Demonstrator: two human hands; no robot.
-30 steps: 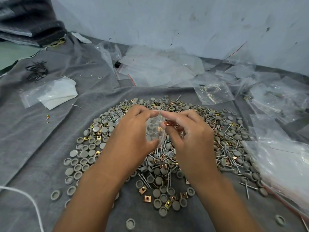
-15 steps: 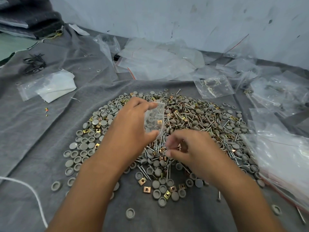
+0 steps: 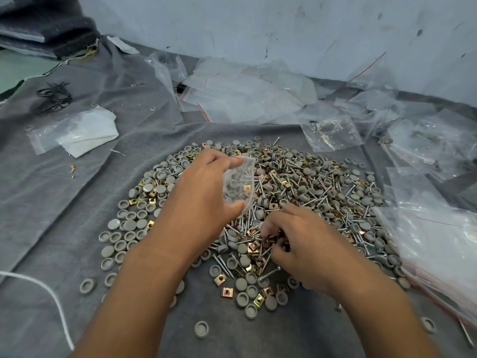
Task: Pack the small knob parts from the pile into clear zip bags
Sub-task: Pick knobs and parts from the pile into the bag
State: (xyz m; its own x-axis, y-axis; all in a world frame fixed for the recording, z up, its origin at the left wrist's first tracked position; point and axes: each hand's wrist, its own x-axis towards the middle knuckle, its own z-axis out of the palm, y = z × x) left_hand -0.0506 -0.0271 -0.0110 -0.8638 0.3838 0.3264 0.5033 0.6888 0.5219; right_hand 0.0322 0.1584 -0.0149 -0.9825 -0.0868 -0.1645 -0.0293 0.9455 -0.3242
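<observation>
Left hand [image 3: 204, 200] grips limp, slippery bag [image 3: 238, 186] by its mouth; right hand [image 3: 296, 244], at 6 o'clock of pile [image 3: 322, 192], pinches small, hard parts.

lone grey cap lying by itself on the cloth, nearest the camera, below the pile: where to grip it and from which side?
Take the grey cap by its outer rim, coming straight down from above. It lies flat with its hollow side up, apart from the pile, so opposite sides of the round rim are free for a pinch. The cloth under it looks soft, so a side scoop would likely snag.
</observation>
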